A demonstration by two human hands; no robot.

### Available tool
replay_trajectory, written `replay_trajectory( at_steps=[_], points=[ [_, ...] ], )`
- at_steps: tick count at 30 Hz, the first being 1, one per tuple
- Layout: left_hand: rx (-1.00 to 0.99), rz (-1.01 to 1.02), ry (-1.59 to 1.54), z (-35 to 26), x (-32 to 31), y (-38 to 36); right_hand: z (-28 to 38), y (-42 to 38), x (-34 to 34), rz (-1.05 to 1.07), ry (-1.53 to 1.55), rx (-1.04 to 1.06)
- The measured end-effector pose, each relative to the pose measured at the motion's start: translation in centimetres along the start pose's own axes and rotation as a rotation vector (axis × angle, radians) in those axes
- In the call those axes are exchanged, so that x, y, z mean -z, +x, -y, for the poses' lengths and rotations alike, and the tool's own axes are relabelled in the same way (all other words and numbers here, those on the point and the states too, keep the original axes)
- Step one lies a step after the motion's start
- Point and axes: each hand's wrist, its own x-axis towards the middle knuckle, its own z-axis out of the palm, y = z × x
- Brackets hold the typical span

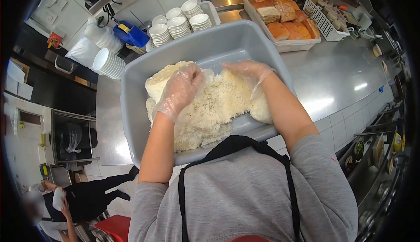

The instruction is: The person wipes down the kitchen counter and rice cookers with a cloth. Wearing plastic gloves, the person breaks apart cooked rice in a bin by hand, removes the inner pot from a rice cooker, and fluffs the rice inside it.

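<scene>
A deep grey plastic tub (131, 110) in front of me holds a large heap of cooked white rice (210, 106), part loose and part in moulded blocks. My left hand (183, 86), in a clear plastic glove, is closed against the rice on the left, beside a block-shaped lump (162, 77); its fingertips are hidden. My right hand (251, 70), gloved the same way, lies over the rice on the right with its fingers stretched out to the left. Below its wrist is a smooth rounded rice lump (261, 108).
Stacks of small white bowls (177, 25) stand behind the tub, larger bowls (108, 63) at left. A container of orange fish pieces (286, 16) and a white basket (328, 21) sit on the steel counter (323, 75). Another person (83, 202) stands at lower left holding something white.
</scene>
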Motion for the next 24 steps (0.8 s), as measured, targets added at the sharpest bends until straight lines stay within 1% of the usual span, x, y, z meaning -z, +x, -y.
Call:
replay_trajectory(
  at_steps=[1, 2, 4, 5, 6, 7, 8, 10, 11, 13, 14, 16, 17, 19, 20, 22, 23, 24],
  points=[
    [0.001, -0.005, -0.002, 0.0, -0.3, -0.1, 0.8, -1.2, -0.7, 0.132, 0.358, -0.082],
    [-0.011, 0.004, 0.016, 0.0, -0.5, 0.0, 0.7, -1.1, -0.8, 0.132, 0.353, -0.080],
    [-0.031, 0.002, 0.037, 0.0, -0.9, 0.0, 0.7, -0.8, -0.7, 0.225, 0.232, 0.058],
    [-0.054, -0.011, 0.015, 0.2, -1.1, 0.0, 1.3, -0.9, -0.4, 0.220, 0.223, 0.071],
    [-0.078, -0.023, -0.004, 0.3, -1.1, 0.1, 2.0, -1.0, -0.1, 0.161, -0.074, 0.112],
    [-0.057, -0.020, 0.024, 0.4, -1.1, 0.2, 2.7, -1.1, -0.1, 0.097, -0.367, 0.149],
    [-0.067, -0.029, 0.029, 0.6, -1.1, 0.4, 3.2, -1.1, -0.1, 0.087, -0.372, 0.159],
    [-0.062, -0.008, -0.090, 0.9, -1.2, 0.4, 4.0, -1.3, -0.7, 0.043, -0.716, 0.215],
    [-0.077, -0.012, -0.090, 0.8, -1.2, 0.2, 4.2, -1.6, -0.9, 0.028, -0.718, 0.216],
    [0.012, 0.048, -0.103, 0.5, -0.8, 0.1, 4.7, -2.6, -1.2, 0.289, -0.698, 0.315],
    [-0.006, 0.039, -0.102, 0.4, -0.5, 0.2, 5.6, -3.9, -1.8, 0.270, -0.705, 0.318],
    [0.026, 0.173, -0.165, 0.5, -0.1, 0.1, 6.6, -6.5, -3.0, 0.283, -0.948, 0.412],
    [0.015, 0.173, -0.164, 0.4, 0.2, 0.1, 6.2, -5.5, -2.9, 0.272, -0.949, 0.410],
    [0.029, 0.294, -0.237, 0.1, 0.7, 0.0, 5.2, -3.5, -2.8, 0.492, -0.780, 0.340],
    [0.019, 0.293, -0.234, 0.0, 0.9, -0.1, 5.2, -3.4, -2.8, 0.481, -0.781, 0.341],
    [0.044, 0.471, -0.353, -0.1, 1.2, -0.3, 5.5, -3.5, -2.4, 0.520, -0.752, 0.337],
    [0.037, 0.469, -0.348, 0.2, 0.7, -0.4, 5.6, -3.7, -2.1, 0.512, -0.754, 0.340],
    [-0.069, 0.489, -0.297, 0.9, 0.0, -0.4, 5.7, -3.8, -1.8, 0.494, -0.737, 0.286]
  ],
)
